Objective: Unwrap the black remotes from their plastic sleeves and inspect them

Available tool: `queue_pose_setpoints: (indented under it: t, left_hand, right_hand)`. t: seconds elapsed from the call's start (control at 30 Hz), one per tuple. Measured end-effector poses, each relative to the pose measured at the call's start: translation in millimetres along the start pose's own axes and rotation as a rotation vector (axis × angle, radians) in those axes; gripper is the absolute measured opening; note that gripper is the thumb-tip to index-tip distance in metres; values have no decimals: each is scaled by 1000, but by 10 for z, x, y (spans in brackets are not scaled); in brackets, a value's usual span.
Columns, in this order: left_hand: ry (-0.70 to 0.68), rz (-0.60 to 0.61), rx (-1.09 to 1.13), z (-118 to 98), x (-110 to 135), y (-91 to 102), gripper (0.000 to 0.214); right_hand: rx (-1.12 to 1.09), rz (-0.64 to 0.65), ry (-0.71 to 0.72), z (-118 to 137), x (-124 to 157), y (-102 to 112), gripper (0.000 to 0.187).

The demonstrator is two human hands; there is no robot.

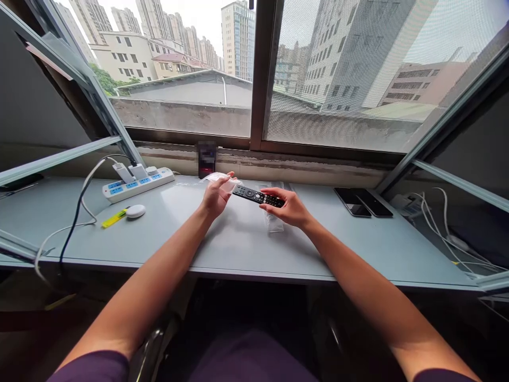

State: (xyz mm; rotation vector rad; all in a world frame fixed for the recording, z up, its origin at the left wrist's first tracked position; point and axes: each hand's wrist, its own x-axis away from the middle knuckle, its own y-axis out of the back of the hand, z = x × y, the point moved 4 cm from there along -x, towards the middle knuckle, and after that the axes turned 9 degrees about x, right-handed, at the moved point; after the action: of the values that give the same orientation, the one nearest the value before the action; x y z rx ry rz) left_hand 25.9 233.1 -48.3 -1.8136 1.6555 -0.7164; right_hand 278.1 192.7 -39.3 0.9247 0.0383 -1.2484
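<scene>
A black remote control (pixel 251 194) with rows of buttons is held above the desk, tilted slightly down to the right. My right hand (pixel 289 206) grips its right end between thumb and fingers. My left hand (pixel 217 196) is closed on a thin whitish plastic bag (pixel 227 183), whose edge meets the remote's left end. Whether that end is inside the bag cannot be made out. On the desk below my right hand lies another clear plastic bag (pixel 275 224), partly hidden by the hand.
On the grey desk (pixel 246 254), a white power strip (pixel 139 185) with plugs and cables lies left, near a white round object (pixel 135 211) with a yellow strip (pixel 114 217). Two dark phones (pixel 353 202) lie right. An upright phone (pixel 206 160) stands by the window.
</scene>
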Motion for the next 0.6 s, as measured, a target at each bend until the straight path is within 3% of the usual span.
queue_pose_setpoints:
  t: [0.2, 0.47, 0.6]
  left_hand:
    - [-32, 7, 1, -3, -55, 68, 32]
    - [-30, 13, -11, 5, -76, 95, 30]
    - [-38, 70, -42, 5, -40, 49, 28]
  right_hand:
    - [87, 19, 68, -2, 2, 2, 44]
    - [209, -91, 209, 23, 4, 51, 44]
    - [223, -151, 224, 58, 8, 66, 44]
